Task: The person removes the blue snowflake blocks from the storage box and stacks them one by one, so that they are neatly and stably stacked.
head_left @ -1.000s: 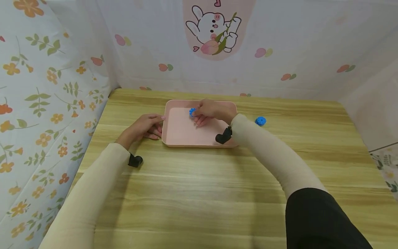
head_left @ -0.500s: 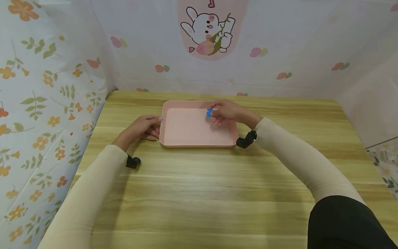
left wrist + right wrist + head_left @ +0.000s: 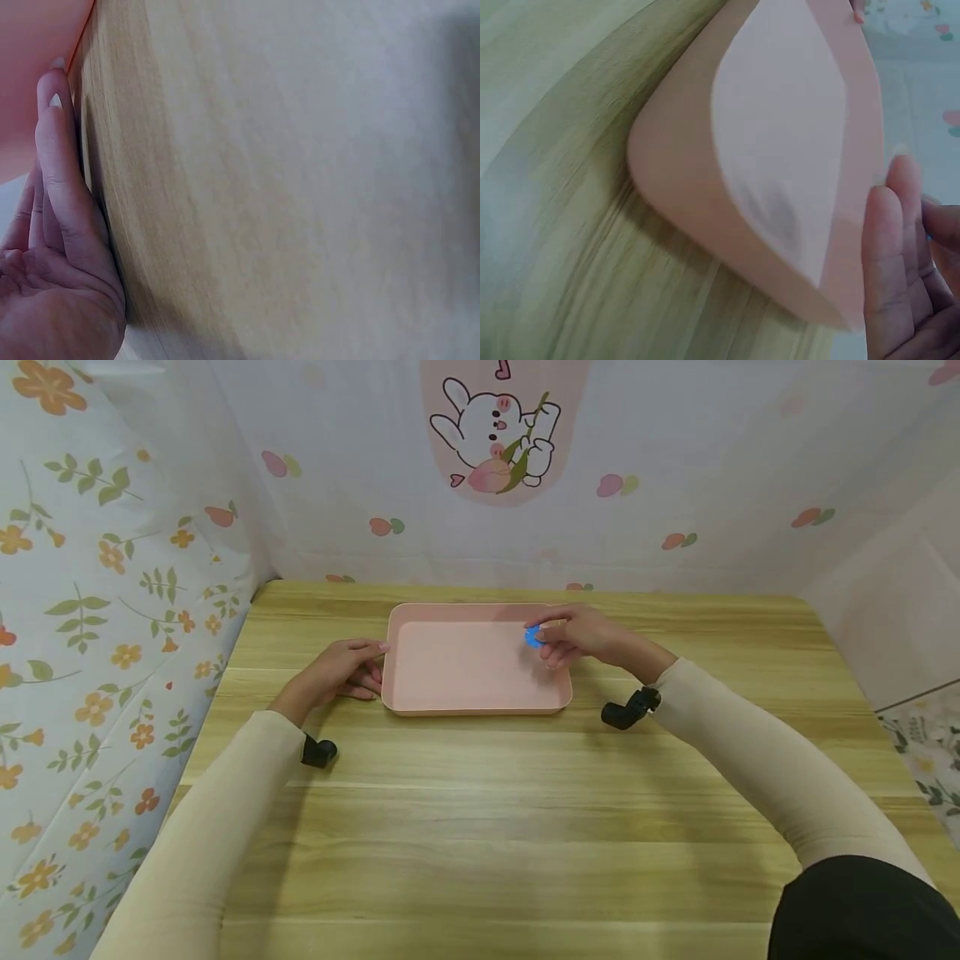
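Note:
A small blue round chip is pinched between the thumb and fingers of my right hand, above the right part of a shallow pink tray. In the right wrist view the right hand shows its outer fingers extended beside the tray, and the chip is almost wholly hidden. My left hand rests at the tray's left edge, its fingertips touching the rim. Seen from the left wrist, the left hand lies palm inward with fairly straight fingers along the tray's side.
The tray stands on a wood-grain table near its back edge. A patterned white cloth hangs behind, and a floral cloth hangs on the left. Black wrist cameras sit under both sleeves.
My right hand has moved right across the tray, carrying the blue chip. Another blue piece on the table at right is now hidden behind the right arm. The left hand stays at the tray.

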Motion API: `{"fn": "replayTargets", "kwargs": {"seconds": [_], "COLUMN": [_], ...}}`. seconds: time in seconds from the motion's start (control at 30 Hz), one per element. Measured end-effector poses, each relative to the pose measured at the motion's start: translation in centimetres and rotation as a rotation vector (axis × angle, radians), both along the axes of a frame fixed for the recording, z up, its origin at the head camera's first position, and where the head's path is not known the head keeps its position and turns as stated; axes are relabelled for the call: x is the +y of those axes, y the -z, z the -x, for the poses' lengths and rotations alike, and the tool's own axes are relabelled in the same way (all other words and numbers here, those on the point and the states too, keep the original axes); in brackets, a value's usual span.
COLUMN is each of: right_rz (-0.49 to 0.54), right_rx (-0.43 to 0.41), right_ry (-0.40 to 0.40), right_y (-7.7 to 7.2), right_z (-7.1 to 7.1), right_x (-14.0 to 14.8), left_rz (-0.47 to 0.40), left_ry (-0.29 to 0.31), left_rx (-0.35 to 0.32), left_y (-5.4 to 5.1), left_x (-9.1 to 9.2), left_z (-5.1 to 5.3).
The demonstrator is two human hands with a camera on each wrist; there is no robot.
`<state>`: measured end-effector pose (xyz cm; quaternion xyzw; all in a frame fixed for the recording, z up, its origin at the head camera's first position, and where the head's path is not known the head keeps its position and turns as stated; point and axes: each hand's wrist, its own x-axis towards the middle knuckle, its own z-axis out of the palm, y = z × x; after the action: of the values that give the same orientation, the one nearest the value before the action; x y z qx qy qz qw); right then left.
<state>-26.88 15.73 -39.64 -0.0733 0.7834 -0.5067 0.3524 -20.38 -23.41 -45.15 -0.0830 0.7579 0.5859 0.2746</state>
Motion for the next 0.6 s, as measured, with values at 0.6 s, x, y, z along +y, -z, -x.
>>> {"fn": "replayTargets", "kwargs": {"seconds": [0.6], "right_rz": [0.174], "right_rx": [0.06], "right_ry": [0.297], "right_y": [-0.4], "right_z": [-0.2], "right_x": [6.9], "left_rz": [-0.001], "left_ry": [0.0], "left_rx": [0.006], "left_y": [0.2], "left_x": [-0.1], "left_z": [0.0]}}
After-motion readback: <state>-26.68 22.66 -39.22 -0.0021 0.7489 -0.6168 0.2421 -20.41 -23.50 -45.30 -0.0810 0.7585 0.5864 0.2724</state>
